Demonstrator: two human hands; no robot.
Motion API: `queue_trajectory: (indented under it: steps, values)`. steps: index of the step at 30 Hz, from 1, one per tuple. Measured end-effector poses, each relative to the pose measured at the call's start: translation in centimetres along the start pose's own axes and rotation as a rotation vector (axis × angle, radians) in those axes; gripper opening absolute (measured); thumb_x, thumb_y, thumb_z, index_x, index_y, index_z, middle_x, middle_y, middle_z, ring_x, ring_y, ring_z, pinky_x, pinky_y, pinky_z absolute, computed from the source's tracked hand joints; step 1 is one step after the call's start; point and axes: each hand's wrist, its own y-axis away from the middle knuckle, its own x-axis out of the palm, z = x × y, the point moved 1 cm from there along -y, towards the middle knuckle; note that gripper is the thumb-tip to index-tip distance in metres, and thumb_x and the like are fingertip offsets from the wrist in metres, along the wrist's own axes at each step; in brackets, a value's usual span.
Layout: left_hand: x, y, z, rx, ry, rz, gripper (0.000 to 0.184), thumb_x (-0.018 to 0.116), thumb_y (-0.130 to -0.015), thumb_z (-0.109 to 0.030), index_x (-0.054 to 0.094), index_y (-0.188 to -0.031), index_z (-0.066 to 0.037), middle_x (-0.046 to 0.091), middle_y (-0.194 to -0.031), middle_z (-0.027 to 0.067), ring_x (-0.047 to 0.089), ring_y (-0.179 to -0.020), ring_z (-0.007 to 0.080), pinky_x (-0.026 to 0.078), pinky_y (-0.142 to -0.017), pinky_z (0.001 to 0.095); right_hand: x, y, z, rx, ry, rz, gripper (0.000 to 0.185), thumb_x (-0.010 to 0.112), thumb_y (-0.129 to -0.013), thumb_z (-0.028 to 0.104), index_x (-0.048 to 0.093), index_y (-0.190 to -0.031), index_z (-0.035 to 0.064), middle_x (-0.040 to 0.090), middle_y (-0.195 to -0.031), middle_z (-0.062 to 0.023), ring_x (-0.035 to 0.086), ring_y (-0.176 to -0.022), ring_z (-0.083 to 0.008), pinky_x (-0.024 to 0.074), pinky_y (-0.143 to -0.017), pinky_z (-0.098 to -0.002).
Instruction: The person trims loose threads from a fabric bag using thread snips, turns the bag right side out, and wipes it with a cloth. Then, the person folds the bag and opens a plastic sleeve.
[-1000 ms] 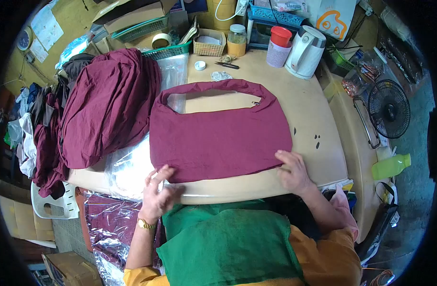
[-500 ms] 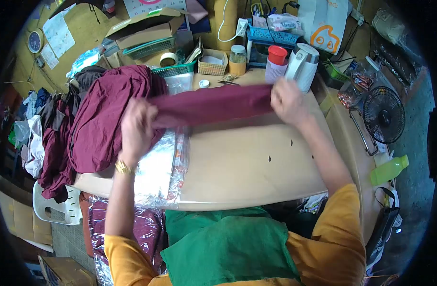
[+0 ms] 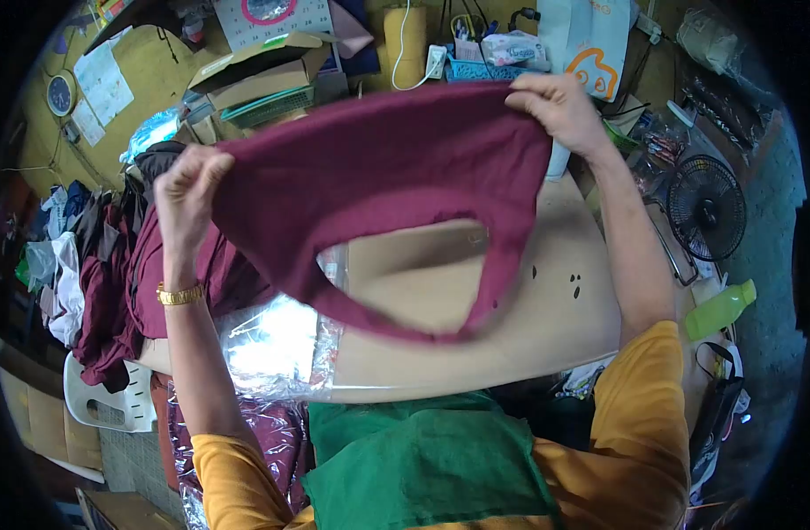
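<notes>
A maroon cloth piece (image 3: pixel 396 155) with a large oval opening in its lower part hangs stretched above the table (image 3: pixel 440 362). My left hand (image 3: pixel 191 190) is closed on its upper left corner, thumb pressed against the fingers. At the upper right corner, my right hand (image 3: pixel 564 110) pinches the edge. Below the opening the cloth narrows to a thin band, slightly blurred. More maroon fabric (image 3: pixel 144 283) lies heaped behind my left wrist, partly hidden. Clear plastic packaging (image 3: pixel 268 349) lies flat at the table's left front.
A black fan (image 3: pixel 705 208) and a yellow-green bottle (image 3: pixel 721 311) stand to the right. Open cardboard boxes (image 3: pixel 263 75) and a blue basket (image 3: pixel 489 69) sit at the back. A white plastic chair (image 3: pixel 113 397) is at the lower left, with wrapped maroon fabric (image 3: pixel 263 437) below the table edge.
Both hands have risen and moved apart, the left one outward to the left. The maroon cloth has gone from a narrow folded strip to spread out, with its opening showing.
</notes>
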Motion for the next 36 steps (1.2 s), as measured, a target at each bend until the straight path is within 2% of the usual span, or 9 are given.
queue_trajectory:
  steps: [4,9,12,15,19,24,29,32,36]
  values:
    - [-0.7,0.8,-5.7,0.2,-0.062,-0.204,0.01,0.073,-0.086,0.0,0.073,-0.095,0.002,0.069,-0.092,0.0043,0.06,-0.083,0.0104,0.047,-0.077,0.0229,-0.4,3.8,6.4,-0.163,-0.113,-0.444,0.03,0.057,-0.086,-0.009,0.072,-0.11,0.001,0.072,-0.104,-0.0078,0.067,-0.095,-0.0161,0.0542,-0.085,-0.0285]
    - [0.8,10.9,-7.0,0.095,-0.175,0.251,0.034,0.078,-0.066,0.004,0.075,-0.099,-0.006,0.073,-0.089,0.0043,0.06,-0.072,0.0183,0.049,-0.072,0.0308,0.7,14.6,3.0,-0.192,0.164,0.026,0.028,0.062,-0.075,-0.008,0.075,-0.097,0.0042,0.073,-0.098,-0.012,0.068,-0.095,-0.0251,0.0524,-0.09,-0.04]
    - [2.8,16.9,-6.9,-0.272,-0.319,0.656,0.024,0.08,-0.073,-0.009,0.074,-0.096,-0.004,0.072,-0.09,0.0107,0.067,-0.084,0.0305,0.05,-0.078,0.0385,5.3,20.6,0.8,0.227,0.159,0.346,0.019,0.071,-0.075,-0.003,0.071,-0.093,0.0007,0.071,-0.103,-0.0122,0.066,-0.1,-0.0239,0.0511,-0.09,-0.0364]
    - [5.1,17.3,-7.7,-0.467,-0.238,0.426,0.019,0.073,-0.082,-0.006,0.071,-0.099,0.001,0.068,-0.083,0.0155,0.066,-0.08,0.0318,0.051,-0.074,0.0396,8.0,21.2,-1.1,0.414,0.027,0.265,0.019,0.072,-0.077,-0.001,0.07,-0.096,0.0004,0.07,-0.106,-0.0109,0.065,-0.103,-0.0238,0.0504,-0.092,-0.0352]
    - [13.7,14.7,-5.8,-0.238,-0.264,0.459,0.021,0.059,-0.094,-0.01,0.064,-0.111,0.001,0.065,-0.103,0.0217,0.062,-0.101,0.0401,0.051,-0.086,0.041,15.6,15.1,-2.5,0.367,0.147,0.088,0.023,0.07,-0.087,0.015,0.068,-0.104,-0.0006,0.067,-0.106,-0.0163,0.065,-0.102,-0.0305,0.0503,-0.088,-0.0402]
    - [18.7,20.0,6.1,-0.289,-0.521,0.558,0.054,0.052,-0.099,-0.033,0.04,-0.143,-0.003,0.044,-0.146,0.0222,0.031,-0.142,0.038,0.025,-0.117,0.0497,22.4,17.1,-8.2,0.464,0.609,0.313,0.08,0.054,-0.095,0.05,0.023,-0.152,0.0014,0.016,-0.159,-0.025,0.008,-0.15,-0.0349,0.0056,-0.121,-0.0525]
    - [15.4,20.1,1.4,-0.153,-0.488,0.365,0.064,0.076,-0.077,-0.013,0.05,-0.135,-0.005,0.053,-0.129,0.018,0.049,-0.121,0.0357,0.04,-0.101,0.047,18.8,18.0,-5.7,0.413,0.61,0.396,0.072,0.062,-0.092,0.041,0.035,-0.146,0.0031,0.028,-0.154,-0.0235,0.023,-0.146,-0.0355,0.0195,-0.118,-0.0508]
    - [14.0,16.1,0.9,-0.316,-0.629,0.224,0.06,0.077,-0.075,-0.013,0.052,-0.13,-0.008,0.052,-0.123,0.0165,0.051,-0.113,0.0352,0.042,-0.093,0.0467,15.2,14.8,-6.0,0.611,0.381,0.146,0.051,0.073,-0.084,0.022,0.052,-0.127,0.0041,0.048,-0.135,-0.0204,0.045,-0.128,-0.0363,0.0374,-0.104,-0.0485]
    - [13.4,16.2,7.8,-0.306,-0.607,0.269,0.041,0.076,-0.074,-0.007,0.059,-0.112,-0.005,0.057,-0.107,0.0163,0.058,-0.096,0.0355,0.047,-0.081,0.0436,14.4,14.5,-11.4,0.332,0.635,-0.083,0.028,0.072,-0.075,0.002,0.057,-0.098,0.0019,0.059,-0.098,-0.0172,0.058,-0.095,-0.0381,0.0464,-0.082,-0.0478]
